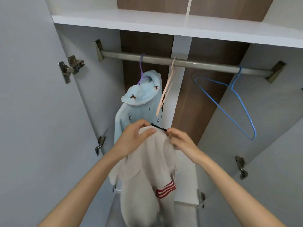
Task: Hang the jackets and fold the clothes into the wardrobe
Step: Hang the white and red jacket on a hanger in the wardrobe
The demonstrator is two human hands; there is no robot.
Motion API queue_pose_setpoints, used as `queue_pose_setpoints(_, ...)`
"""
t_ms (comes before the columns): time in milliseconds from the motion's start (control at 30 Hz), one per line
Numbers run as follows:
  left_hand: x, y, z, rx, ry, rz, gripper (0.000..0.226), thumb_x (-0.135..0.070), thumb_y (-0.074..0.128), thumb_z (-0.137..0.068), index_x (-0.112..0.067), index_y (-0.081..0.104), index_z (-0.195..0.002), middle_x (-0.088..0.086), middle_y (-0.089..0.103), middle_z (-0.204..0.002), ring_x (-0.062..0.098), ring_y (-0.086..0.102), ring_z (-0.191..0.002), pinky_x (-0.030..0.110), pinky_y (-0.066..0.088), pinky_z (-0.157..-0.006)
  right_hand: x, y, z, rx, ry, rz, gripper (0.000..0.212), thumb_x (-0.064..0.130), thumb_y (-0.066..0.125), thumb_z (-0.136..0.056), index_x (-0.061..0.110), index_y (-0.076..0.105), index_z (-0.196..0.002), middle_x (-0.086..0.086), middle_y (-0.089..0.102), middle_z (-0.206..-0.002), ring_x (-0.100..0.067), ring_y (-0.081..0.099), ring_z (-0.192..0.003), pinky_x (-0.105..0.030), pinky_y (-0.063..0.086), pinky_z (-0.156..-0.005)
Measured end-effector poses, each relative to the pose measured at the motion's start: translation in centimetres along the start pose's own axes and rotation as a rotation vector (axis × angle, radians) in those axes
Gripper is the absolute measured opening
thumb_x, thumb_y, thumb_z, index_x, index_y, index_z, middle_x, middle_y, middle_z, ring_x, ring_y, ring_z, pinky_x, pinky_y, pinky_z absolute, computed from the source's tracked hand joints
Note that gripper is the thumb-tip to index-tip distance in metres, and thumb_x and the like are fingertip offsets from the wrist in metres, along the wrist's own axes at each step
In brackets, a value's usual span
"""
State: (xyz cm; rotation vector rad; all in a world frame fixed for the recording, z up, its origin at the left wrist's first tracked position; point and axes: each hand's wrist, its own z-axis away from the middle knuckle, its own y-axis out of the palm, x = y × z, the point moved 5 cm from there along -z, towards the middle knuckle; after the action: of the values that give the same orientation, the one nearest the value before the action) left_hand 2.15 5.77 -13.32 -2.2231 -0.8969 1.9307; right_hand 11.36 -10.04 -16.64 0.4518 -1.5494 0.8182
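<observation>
The metal rail [180, 62] ran beneath a white shelf [147, 20]. It carried a purple hanger [141, 68] bearing a light-blue jacket [139, 102], a pink hanger [165, 90] just beside it, and a blue hanger [236, 102] near the right bracket.

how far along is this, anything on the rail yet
Done: a light blue jacket hangs on a purple hanger from the rail. In hand: the left hand grips a cream garment at its top while the right hand pinches a black bar, likely a hanger; it is not on the rail yet. Left: hanging it; the pink hanger and blue hanger are empty. No folded clothes show.
</observation>
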Motion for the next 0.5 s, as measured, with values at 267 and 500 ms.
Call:
queue_pose_setpoints(267, -1.5, 0.9, -0.1, 0.088, 0.007, -0.062, 0.015, -0.029, 0.066, -0.089, -0.015, 0.066, -0.085, 0.0, 0.068, -0.082, 0.014, 0.061, -0.076, 0.027, 0.047, -0.072, -1.9, 0.8, -0.2, -0.188, -0.062, -0.174, 0.016, 0.006, 0.073, -0.082, 0.019, 0.076, -0.092, 0.0, 0.066, -0.096, -0.012, 0.057, -0.08, -0.029, 0.048, -0.081)
queue_pose_setpoints(500, -2.1, 0.2, 0.1, -0.006, -0.053, -0.046, 0.027, -0.028, 0.07, -0.086, -0.006, 0.06, -0.072, -0.002, 0.054, -0.061, 0.004, 0.045, -0.055, 0.016, 0.036, -0.054, -4.0, 1.0, -1.4, -0.179, 0.193, -0.373, 0.023, 0.025, 0.06, -0.095, 0.011, 0.071, -0.08, 0.01, 0.058, -0.061, -0.007, 0.045, -0.059, -0.022, 0.035, -0.065)
